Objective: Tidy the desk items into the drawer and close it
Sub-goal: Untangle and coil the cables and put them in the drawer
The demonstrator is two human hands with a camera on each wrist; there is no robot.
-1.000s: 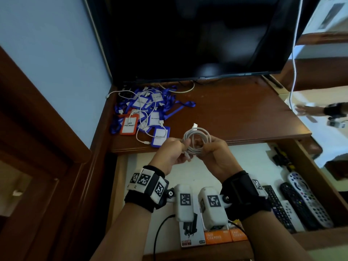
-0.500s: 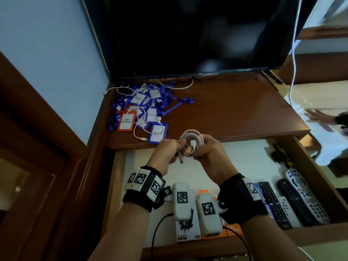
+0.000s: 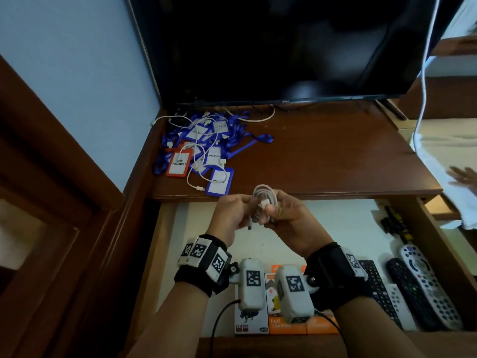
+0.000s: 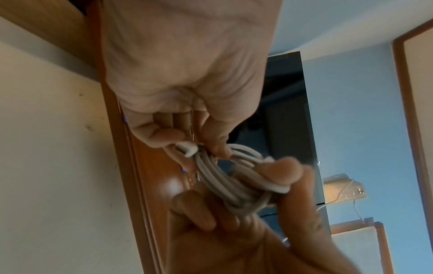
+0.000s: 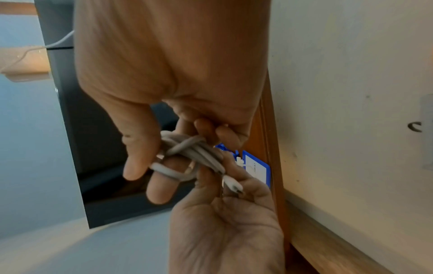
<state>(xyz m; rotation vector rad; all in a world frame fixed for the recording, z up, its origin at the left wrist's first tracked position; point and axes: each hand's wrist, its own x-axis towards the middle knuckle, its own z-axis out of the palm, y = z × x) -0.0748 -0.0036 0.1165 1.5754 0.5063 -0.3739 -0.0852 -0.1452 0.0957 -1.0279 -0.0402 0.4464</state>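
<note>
Both hands hold a coiled white cable (image 3: 264,202) above the front edge of the desk (image 3: 322,156), over the open drawer (image 3: 335,223). The left hand (image 3: 232,215) has its fingers curled, pinching one side of the coil with a connector end poking out beside the fingertips. The right hand (image 3: 286,218) has thumb and fingers clamped on the other side — the right wrist view shows a strand wrapped across the bundle, so the coil looks nearly bound and, by my reading, about ready to go down.

In the drawer, some items already lie in place: remote controls (image 3: 418,288) along the right side, a small dark tool (image 3: 395,226) near the back right corner, and charger boxes (image 3: 286,324) against the front edge, partly hidden by the wrist cameras. The middle of the drawer floor shows bare pale lining.

Much is left. At the back left corner of the desk sits a tangled heap of blue lanyards (image 3: 206,140) with badge holders, one orange-framed badge holder (image 3: 179,162) and a blue one at the front of the pile, with loose white cables (image 3: 201,161) threaded across it. All of that has yet to go in, and the drawer is wide open — I judge the task well short of halfway.
</note>
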